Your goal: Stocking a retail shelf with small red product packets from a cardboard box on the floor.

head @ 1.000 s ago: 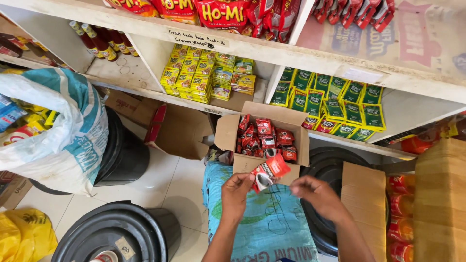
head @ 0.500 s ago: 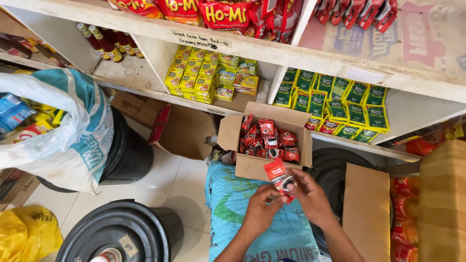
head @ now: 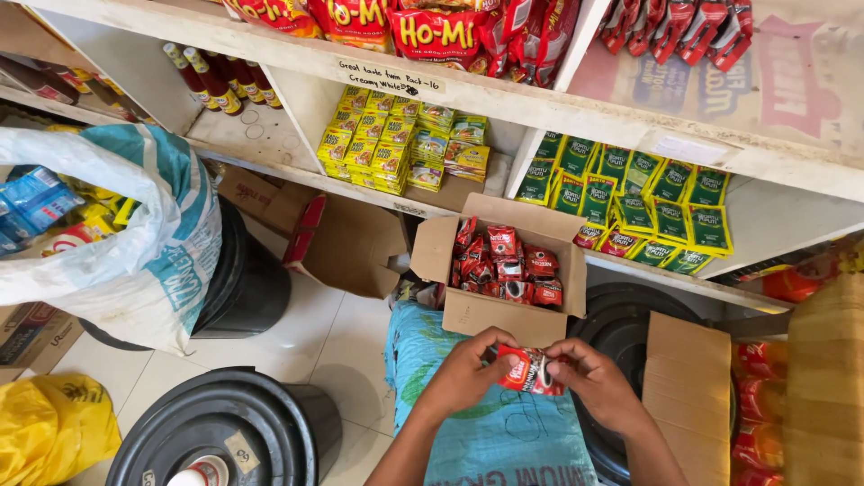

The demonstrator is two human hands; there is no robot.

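Red sachets (head: 531, 371) between both grips

your left hand (head: 465, 373) and right hand (head: 589, 378) meet just below the open cardboard box (head: 490, 315). both forearms rise from the bottom edge, fingers curled and pinching between them.

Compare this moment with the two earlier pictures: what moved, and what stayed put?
The red sachets came down from beside the open carton to lower in front of it. The left hand and right hand closed in and now both pinch them. The carton, sack and shelf stock look unchanged.
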